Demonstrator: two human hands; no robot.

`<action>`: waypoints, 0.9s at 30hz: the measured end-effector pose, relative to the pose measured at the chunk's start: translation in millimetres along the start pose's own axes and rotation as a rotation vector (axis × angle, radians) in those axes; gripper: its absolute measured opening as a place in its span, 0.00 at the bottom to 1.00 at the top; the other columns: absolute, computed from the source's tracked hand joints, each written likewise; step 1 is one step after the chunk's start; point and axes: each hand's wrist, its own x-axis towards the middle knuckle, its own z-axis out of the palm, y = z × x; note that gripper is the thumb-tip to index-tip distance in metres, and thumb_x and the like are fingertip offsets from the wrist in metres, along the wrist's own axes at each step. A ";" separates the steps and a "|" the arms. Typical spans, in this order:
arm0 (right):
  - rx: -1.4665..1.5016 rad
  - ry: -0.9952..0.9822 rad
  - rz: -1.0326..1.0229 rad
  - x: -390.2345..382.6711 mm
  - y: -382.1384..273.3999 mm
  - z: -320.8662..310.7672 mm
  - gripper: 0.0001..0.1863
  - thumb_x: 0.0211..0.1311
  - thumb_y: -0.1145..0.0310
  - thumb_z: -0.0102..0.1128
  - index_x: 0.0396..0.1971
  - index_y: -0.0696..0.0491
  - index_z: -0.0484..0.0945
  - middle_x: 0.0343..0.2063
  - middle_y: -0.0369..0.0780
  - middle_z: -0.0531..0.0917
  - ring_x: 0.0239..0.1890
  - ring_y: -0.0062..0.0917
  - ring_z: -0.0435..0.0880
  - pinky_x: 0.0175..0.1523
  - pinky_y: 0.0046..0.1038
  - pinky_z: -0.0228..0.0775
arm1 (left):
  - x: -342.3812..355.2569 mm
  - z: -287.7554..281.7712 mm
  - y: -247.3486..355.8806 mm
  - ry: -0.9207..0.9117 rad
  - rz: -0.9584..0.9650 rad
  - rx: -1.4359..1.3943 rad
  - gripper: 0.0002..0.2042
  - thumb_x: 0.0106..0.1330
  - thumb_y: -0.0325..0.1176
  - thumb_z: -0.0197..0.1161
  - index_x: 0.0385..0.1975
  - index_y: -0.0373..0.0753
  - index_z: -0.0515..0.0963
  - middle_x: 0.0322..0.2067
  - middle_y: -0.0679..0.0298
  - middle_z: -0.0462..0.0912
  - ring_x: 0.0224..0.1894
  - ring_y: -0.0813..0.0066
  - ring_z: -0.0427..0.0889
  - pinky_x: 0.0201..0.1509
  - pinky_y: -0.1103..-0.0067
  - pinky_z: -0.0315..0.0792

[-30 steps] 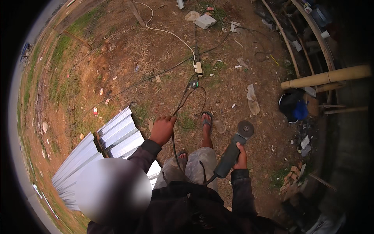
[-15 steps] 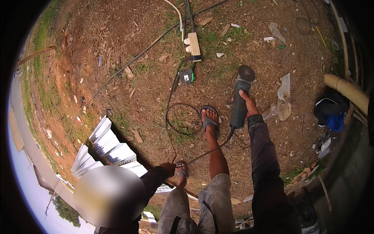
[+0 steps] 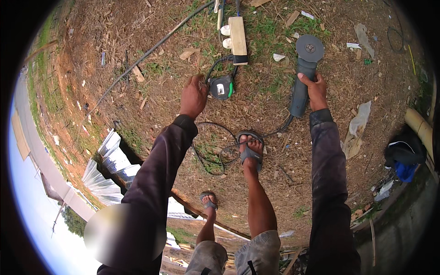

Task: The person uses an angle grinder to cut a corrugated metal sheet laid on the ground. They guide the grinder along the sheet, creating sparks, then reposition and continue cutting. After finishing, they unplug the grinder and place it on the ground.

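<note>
My right hand (image 3: 315,91) is closed round the grey body of an angle grinder (image 3: 299,94), thumb across its top. The grinder's round disc (image 3: 310,48) points away from me, and its black cord trails off the near end. My left hand (image 3: 193,98) is low over the ground, fingers reaching forward and slightly bent, with nothing visible in them. Just right of its fingertips lies a round black tape measure (image 3: 221,87) with a green edge. The black cord (image 3: 206,172) lies in loops near my sandalled foot.
A wooden-bodied power strip (image 3: 238,41) with two white plugs lies beyond the tape measure. Folded metal sheets (image 3: 110,158) stand at left. A plastic scrap (image 3: 357,130), a dark bag with blue cloth (image 3: 404,156) and a bamboo pole (image 3: 419,123) are at right.
My left hand has let go of the cord and moved forward to beside the tape measure. My right hand has carried the grinder forward and slightly right. The cord now lies looped by my foot.
</note>
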 end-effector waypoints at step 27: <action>0.165 -0.226 0.198 -32.5 -78.9 173.7 0.31 0.61 0.47 0.64 0.52 0.55 0.67 0.35 0.37 0.79 0.31 0.20 0.77 0.34 0.25 0.74 | 106.0 -14.4 87.8 -0.245 -0.232 -0.191 0.18 0.68 0.41 0.54 0.28 0.28 0.79 0.25 0.46 0.81 0.28 0.52 0.82 0.35 0.62 0.73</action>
